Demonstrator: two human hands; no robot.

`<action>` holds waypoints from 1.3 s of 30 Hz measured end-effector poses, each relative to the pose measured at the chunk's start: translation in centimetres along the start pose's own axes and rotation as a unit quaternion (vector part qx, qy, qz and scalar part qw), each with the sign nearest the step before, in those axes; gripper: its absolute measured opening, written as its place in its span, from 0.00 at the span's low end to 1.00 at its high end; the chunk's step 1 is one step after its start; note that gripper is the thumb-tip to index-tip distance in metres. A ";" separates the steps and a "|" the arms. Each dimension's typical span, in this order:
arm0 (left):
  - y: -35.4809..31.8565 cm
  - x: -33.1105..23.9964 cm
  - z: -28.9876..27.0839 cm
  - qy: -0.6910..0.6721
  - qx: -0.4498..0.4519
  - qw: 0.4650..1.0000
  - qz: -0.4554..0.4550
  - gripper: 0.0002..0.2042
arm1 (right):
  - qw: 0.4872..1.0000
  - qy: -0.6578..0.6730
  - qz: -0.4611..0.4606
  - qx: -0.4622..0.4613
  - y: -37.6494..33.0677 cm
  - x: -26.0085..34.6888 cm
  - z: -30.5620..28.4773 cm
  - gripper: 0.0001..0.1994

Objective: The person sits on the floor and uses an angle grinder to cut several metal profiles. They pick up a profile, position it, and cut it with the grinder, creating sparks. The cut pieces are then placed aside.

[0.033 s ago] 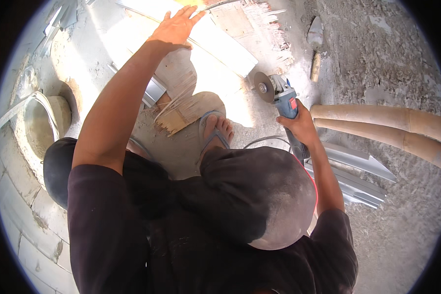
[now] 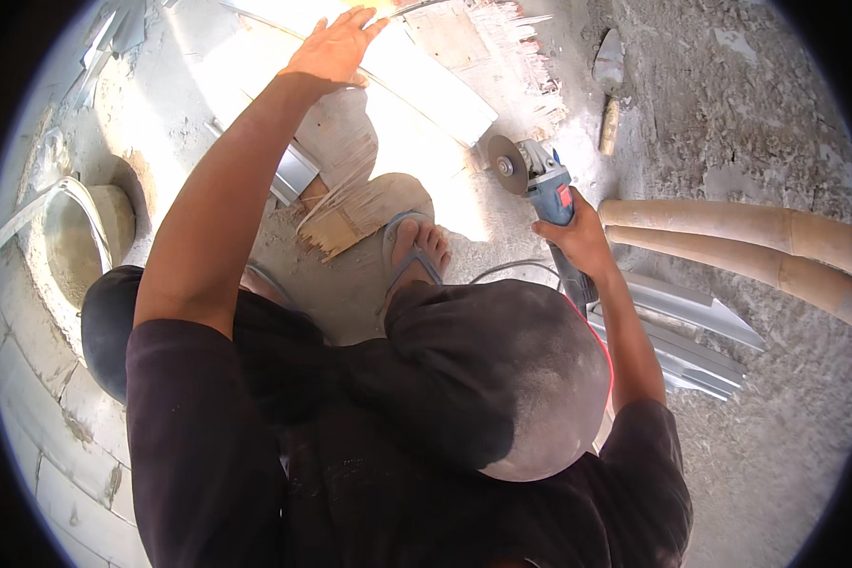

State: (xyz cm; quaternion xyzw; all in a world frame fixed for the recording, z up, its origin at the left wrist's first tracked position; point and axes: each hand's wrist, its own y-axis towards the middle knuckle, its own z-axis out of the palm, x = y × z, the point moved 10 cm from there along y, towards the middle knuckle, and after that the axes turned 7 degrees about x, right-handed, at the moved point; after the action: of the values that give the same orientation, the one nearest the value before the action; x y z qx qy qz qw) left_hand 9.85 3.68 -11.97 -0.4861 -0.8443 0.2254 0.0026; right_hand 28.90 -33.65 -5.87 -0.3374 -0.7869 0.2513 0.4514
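Angle grinder held clear of the white strip.
Right hand (image 2: 576,237) grips the angle grinder (image 2: 542,185); left hand (image 2: 336,47), fingers spread, presses flat on the white strip (image 2: 426,80).

Your left hand (image 2: 331,47) lies flat on the long pale board (image 2: 426,80); the floor just left of it is bright and bare, so there is room to pass there. Between board and your sandalled foot (image 2: 415,248), splintered wood scraps (image 2: 350,213) and a bent metal strip (image 2: 293,170) crowd the way. Your right hand (image 2: 573,241) has its grip closed on the angle grinder (image 2: 540,185), disc near the board's end. To its right, two tan poles (image 2: 729,237) and stacked grey metal profiles (image 2: 691,341) block the floor. A round basin (image 2: 76,237) closes off the far left.
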 end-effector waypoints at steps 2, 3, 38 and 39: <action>0.0 1.2 1.3 0.022 -0.092 0.995 0.015 0.43 | 1.000 -0.014 -0.006 0.015 1.2 0.5 0.1 0.31; 0.4 1.1 1.3 0.009 -0.086 0.995 0.041 0.40 | 1.000 -0.010 -0.009 0.011 1.4 -0.2 0.1 0.32; 3.8 3.3 5.3 -0.044 -0.073 0.994 0.066 0.43 | 0.997 -0.038 0.045 0.046 2.9 0.2 0.7 0.38; 3.8 3.3 5.4 -0.041 -0.083 0.993 0.071 0.44 | 0.997 -0.039 0.044 0.044 2.8 0.3 0.7 0.37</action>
State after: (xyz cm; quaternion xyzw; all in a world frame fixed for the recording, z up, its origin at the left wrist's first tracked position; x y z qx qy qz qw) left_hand 10.03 5.96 -18.98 -0.5340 -0.8226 0.1741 -0.0888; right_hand 29.04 -31.61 -7.98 -0.3415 -0.7761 0.3184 0.4238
